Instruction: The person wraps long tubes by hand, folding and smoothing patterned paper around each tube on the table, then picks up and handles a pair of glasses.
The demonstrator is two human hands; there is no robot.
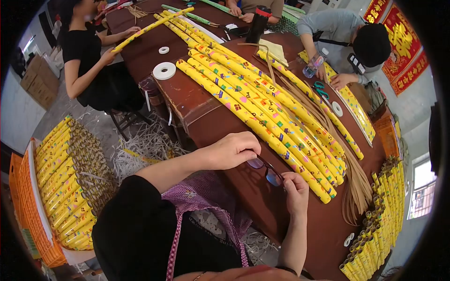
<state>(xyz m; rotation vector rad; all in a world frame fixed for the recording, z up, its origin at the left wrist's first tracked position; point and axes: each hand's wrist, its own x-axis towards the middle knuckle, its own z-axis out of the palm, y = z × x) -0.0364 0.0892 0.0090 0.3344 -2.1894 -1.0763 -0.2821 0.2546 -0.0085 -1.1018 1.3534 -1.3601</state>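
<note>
A pair of dark-framed glasses (266, 169) is held between my two hands, over the near edge of the brown table. My left hand (236, 151) pinches one side of the glasses, with its fingers curled. The other side is pinched by my right hand (295, 188). Just beyond my hands lies a pile of long yellow patterned tubes (262, 117), running diagonally across the table. Both lenses show between my hands.
Rolls of white tape (164, 70) and brown paper strips (358, 194) lie on the table (211, 125). Teal scissors (321, 89), a plastic bottle (313, 65) and a dark tumbler (258, 25) stand farther back. An orange crate (44, 234) holds stacked tubes. Co-workers (101, 56) sit around.
</note>
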